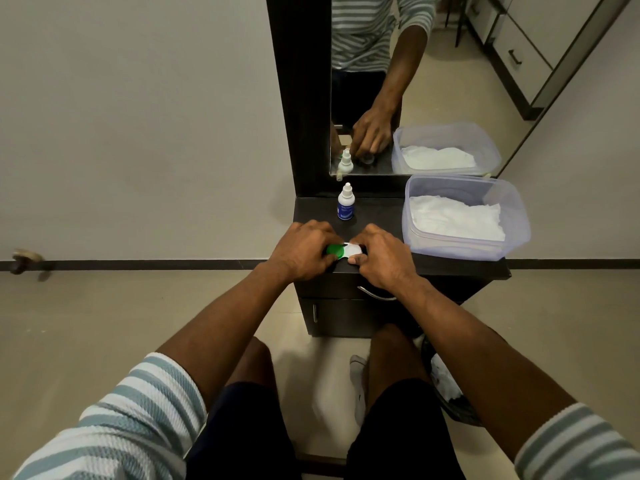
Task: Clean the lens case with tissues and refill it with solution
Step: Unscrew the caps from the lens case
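Left hand [304, 251] grips green cap [334, 251] of lens case [346, 251] on worktop [381, 211]; right hand [379, 254] pinches white cap [355, 250]. Solution bottle [346, 202] upright behind; tissue tub [464, 216] right.

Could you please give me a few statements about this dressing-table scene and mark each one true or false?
1. Both hands hold the lens case. True.
2. The solution bottle lies on its side. False: it stands upright with its cap on.
3. The plastic container holds white tissues. True.
4. The container sits left of the bottle. False: it sits to the right.
5. The left hand covers the case's green side. True.
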